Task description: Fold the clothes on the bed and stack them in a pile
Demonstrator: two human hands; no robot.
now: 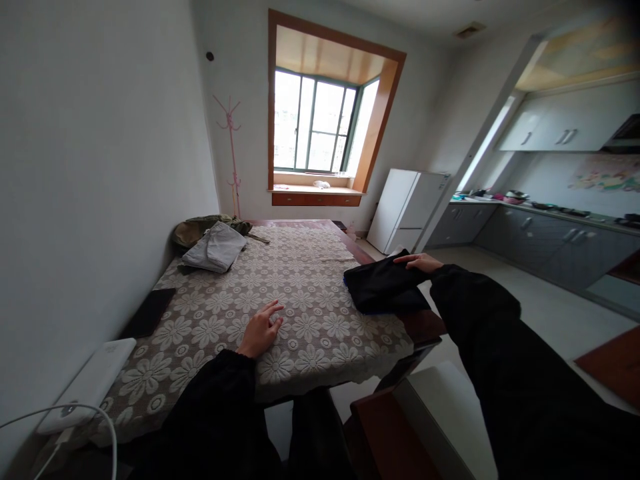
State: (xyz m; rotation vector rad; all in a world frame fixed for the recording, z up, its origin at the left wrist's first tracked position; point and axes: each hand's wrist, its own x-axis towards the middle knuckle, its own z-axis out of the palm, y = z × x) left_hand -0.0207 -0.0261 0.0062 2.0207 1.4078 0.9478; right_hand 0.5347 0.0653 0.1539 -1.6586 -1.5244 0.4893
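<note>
Near the front of the table my left hand (261,329) rests on the lace tablecloth (305,327), fingers apart and nothing in them. My right hand (421,262) lies on the upper right part of a folded black garment (383,283), its fingers stretched out over the fabric. The garment sits flat at the table's right edge, with a little blue showing along its border and a small white bit behind it. Its exact kind cannot be made out.
A folded grey cloth (215,248) lies against a camouflage-patterned cloth item (197,230) at the back left. A black flat object (149,312) and a white power bank (87,383) with cables lie along the left wall. A wooden stool (395,433) stands at the front right.
</note>
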